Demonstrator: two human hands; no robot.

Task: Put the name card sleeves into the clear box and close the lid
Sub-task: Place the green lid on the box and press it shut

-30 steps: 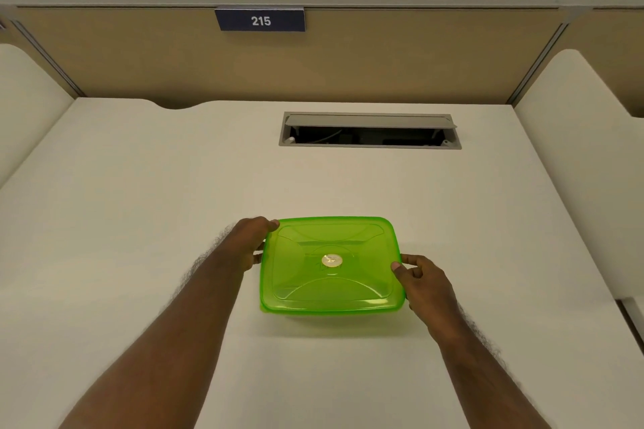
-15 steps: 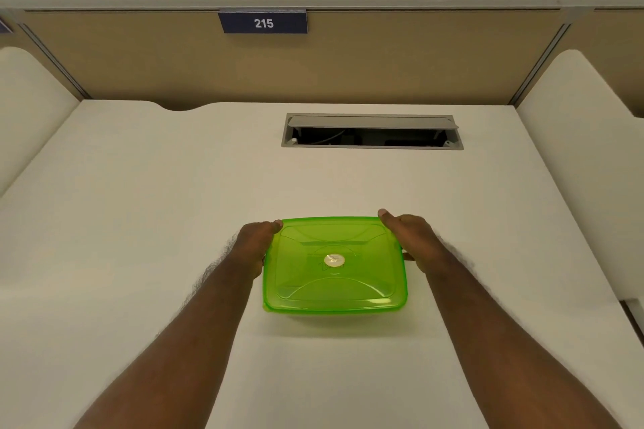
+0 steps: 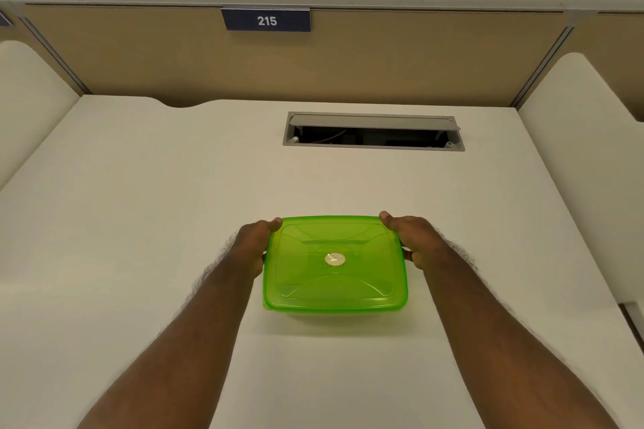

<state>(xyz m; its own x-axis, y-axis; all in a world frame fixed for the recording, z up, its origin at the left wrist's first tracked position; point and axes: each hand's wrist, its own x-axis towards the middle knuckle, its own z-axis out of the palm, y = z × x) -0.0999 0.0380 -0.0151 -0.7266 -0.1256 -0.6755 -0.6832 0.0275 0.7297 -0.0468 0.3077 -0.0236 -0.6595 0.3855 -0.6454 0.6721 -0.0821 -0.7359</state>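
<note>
So the green lid (image 3: 334, 263) is sitting flat on top of the box, which is resting on the white bench (image 3: 139, 219), and both hands are clamped on it from either side. The left hand (image 3: 252, 244) is against the lid's left edge with the thumb tip lying over the far left corner, and the rest of its fingers are tucked down under the rim where I can't see them. The right hand (image 3: 413, 240) mirrors that on the right edge, thumb tip on the far right corner, other fingers curled below the rim. So each set of fingers is closed around a side of the lid, with the lid spanning the whole gap between them.

There's a small round sticker (image 3: 335, 258) dead center on the lid, about midway between the two thumbs. You really can't see through the lid, so no telling what's inside; only a sliver of the box shows under the near edge.

Beyond the fingertips, well apart from the box, is an open grey cable hatch (image 3: 373, 131) set into the bench, and further back on the tan partition there's a dark plate (image 3: 266, 20) reading 215.
</note>
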